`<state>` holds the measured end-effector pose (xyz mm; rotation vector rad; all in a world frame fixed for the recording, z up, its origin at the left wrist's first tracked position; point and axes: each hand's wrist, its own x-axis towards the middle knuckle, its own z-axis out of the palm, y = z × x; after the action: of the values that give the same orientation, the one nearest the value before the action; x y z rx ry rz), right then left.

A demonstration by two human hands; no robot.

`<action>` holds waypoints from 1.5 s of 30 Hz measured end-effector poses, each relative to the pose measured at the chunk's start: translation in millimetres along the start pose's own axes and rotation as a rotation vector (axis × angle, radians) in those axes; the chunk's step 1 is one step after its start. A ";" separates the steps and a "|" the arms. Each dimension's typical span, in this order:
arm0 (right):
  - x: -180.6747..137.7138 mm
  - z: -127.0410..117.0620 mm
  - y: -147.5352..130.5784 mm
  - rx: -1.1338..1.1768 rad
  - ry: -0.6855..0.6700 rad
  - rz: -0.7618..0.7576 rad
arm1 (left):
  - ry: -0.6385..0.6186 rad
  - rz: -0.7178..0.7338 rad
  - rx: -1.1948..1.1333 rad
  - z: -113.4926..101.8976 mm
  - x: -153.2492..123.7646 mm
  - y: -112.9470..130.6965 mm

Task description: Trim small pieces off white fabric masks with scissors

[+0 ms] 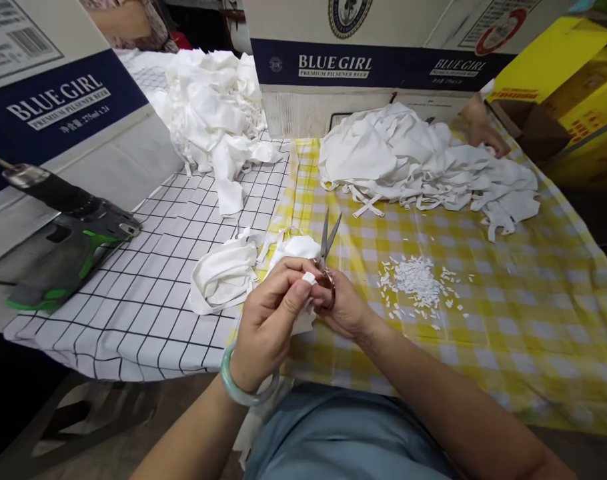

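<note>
My left hand (271, 320), with a pale green bangle at the wrist, pinches a piece of white fabric (296, 248) between thumb and fingers. My right hand (344, 308) grips a pair of small scissors (328, 243); the blades point up and stand slightly apart just beside the fabric. Both hands meet over the near edge of the table, above the yellow checked cloth (508, 313). A crumpled white fabric bundle (223, 275) lies just left of my hands.
A heap of small white offcuts (416, 277) lies right of my hands. Big piles of white fabric pieces sit at the back left (211, 110) and back right (423, 163). Another person's hand (481, 130) rests at the far right pile. A green power drill (66, 233) lies left. Cardboard boxes (373, 63) wall the table.
</note>
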<state>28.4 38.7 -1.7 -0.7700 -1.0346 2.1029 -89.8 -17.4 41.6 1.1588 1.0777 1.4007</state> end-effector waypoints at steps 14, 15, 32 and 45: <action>-85.9 -70.0 -38.0 -1.282 0.117 -0.221 | -0.064 -0.148 0.119 42.3 0.4 -39.4; -86.9 -70.9 -38.0 -1.287 0.114 -0.219 | -0.072 -0.143 0.141 43.7 1.5 -39.5; -90.2 -71.8 -37.5 -1.246 0.158 -0.197 | -0.145 0.012 0.281 51.7 0.6 -40.8; -91.3 -72.7 -35.4 -1.223 0.163 -0.204 | -0.184 0.041 0.282 52.0 1.1 -41.5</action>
<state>148.0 17.4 9.7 -1.2592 -2.1838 1.0351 -32.6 -9.1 8.8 1.4895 1.1483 1.1714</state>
